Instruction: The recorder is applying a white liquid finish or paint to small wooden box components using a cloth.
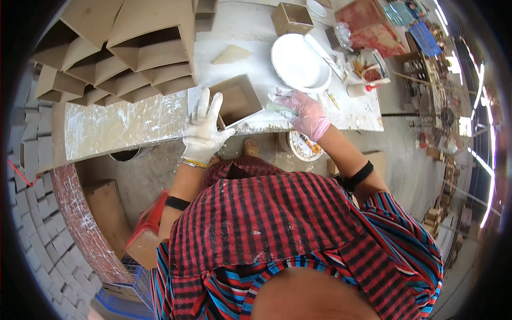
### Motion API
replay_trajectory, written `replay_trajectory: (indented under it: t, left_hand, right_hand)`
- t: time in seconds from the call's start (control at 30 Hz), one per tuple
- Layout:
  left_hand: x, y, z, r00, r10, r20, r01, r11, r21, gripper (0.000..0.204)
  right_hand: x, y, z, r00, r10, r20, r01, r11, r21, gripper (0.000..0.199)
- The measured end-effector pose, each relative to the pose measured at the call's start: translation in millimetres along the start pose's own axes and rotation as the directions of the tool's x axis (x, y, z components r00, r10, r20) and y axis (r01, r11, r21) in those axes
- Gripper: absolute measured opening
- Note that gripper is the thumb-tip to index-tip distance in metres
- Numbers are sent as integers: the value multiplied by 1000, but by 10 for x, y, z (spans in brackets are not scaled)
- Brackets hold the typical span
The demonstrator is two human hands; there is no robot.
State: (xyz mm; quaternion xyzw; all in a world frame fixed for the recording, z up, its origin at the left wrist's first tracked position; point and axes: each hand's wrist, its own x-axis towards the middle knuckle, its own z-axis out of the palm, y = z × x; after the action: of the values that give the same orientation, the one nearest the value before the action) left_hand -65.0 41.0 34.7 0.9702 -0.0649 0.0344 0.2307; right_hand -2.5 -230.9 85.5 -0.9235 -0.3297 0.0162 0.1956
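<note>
a small open brown box is stood at the near edge of the paint-smeared tabletop. it is steadied by the white-gloved left hand, laid flat with fingers spread against its left wall. a pale flat tool is gripped in the pink-gloved right hand, touching the box's right edge. the box is judged light, stiff, thin-walled; it is best held by its outer walls.
</note>
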Motion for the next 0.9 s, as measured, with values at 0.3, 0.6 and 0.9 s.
replay_trajectory:
  t: [0.3,0.6,0.9]
  left_hand:
    - [-134,69,415,875,-418,245,483,708,-516,99]
    - [-200,239,464,952,-298,70,265,687,-677,53]
    - [-350,160,721,908,-417,-50,298,722,-624,55]
  right_hand:
    - [1236,-520,642,941,-299,158,243,923,299,39]
    - [945,-324,505,777,-586,229,430,760,486,45]
    - [947,-493,261,644,-622,446,395,769,503,41]
